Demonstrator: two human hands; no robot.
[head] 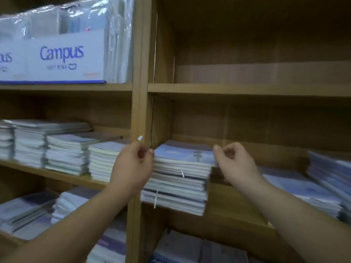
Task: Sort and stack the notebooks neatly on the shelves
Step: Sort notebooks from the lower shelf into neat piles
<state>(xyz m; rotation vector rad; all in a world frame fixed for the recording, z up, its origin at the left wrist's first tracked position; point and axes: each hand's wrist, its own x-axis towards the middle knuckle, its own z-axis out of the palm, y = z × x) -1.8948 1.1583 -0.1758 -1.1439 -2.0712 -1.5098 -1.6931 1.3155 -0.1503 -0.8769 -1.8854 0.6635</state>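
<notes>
Left bay, middle wooden shelf (62, 174): three squared stacks of pale paper notebooks (66, 154). Left hand (133, 168): grip loosely curled, holding nothing, touching the left edge of the blue-covered notebook stack (180, 179) in the right bay. That stack overhangs the shelf lip, layers skewed. Right hand (235, 162): grip likewise curled, empty, at its right edge. Judgement: heavy as a block, floppy singly, glossy covers likely to slide; take hold low on both sides.
</notes>
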